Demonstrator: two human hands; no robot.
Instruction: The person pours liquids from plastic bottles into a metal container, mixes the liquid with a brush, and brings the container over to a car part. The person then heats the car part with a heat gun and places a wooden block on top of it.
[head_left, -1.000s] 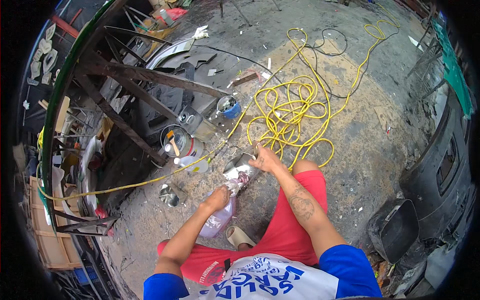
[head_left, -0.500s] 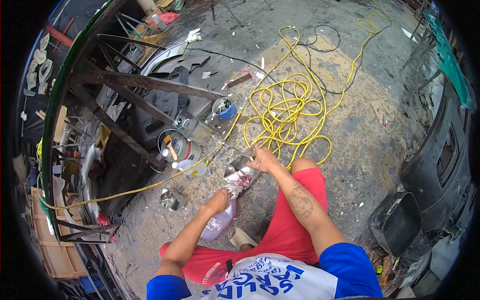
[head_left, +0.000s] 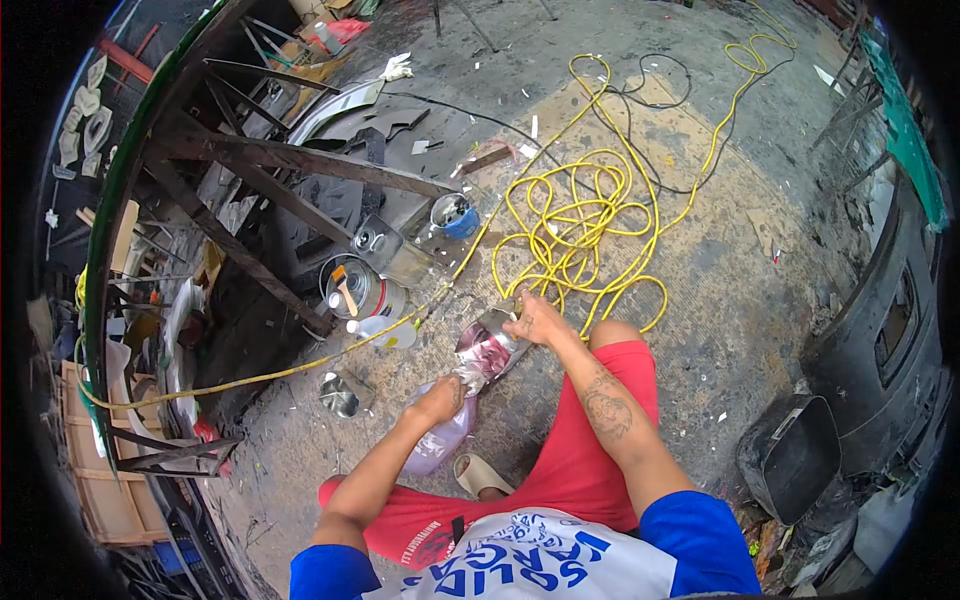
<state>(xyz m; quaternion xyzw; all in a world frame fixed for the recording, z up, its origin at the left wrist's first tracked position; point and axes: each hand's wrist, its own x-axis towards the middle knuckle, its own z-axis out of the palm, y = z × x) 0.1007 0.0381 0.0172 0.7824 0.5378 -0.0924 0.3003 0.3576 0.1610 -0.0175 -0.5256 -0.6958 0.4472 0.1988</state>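
Note:
My left hand (head_left: 440, 400) is closed around the gathered neck of a translucent, purplish plastic bag (head_left: 432, 450), which hangs down near my sandal. Past that hand, the bag's crumpled end (head_left: 474, 380) meets the mouth of a tilted silvery metal can (head_left: 487, 345); dark pink-red material shows there. My right hand (head_left: 537, 318) grips the can's far rim, thumb and fingers closed on it. The can lies low over the floor between my knees; its underside is hidden. Beside it stands a small shiny open tin (head_left: 339, 395).
Coiled yellow hose (head_left: 575, 225) lies ahead, one length crossing left. A paint tin with a brush (head_left: 345, 290), a white plastic bottle (head_left: 385, 332), a clear jug (head_left: 400, 260) and a blue tub (head_left: 455, 216) stand at left near a metal frame (head_left: 300, 160). Black bumper (head_left: 880, 350) leans right.
The view has shifted slightly. More pink-red shows at the can's mouth, and the crumpled bag end sits a little differently. Both hands keep their grips.

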